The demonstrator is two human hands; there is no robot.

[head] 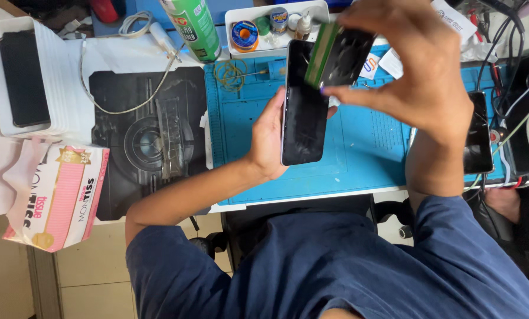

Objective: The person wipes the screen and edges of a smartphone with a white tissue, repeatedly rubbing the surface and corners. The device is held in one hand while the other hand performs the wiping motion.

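Note:
My left hand (268, 137) grips a dark smartphone (303, 112) by its left edge, screen up, above the blue work mat (365, 147). My right hand (421, 65) hovers over the phone's top and pinches a dark rectangular sheet with a green edge strip (338, 54) between thumb and fingers. The sheet is tilted and overlaps the phone's upper right corner.
A green spray can (192, 26) and a white tray of small bottles and a solder spool (273, 26) stand at the back. A black mat (149, 139) lies left, with a white box stack (25, 77) and a tissue pack (58, 198). Another phone (478, 133) and cables (521, 118) lie right.

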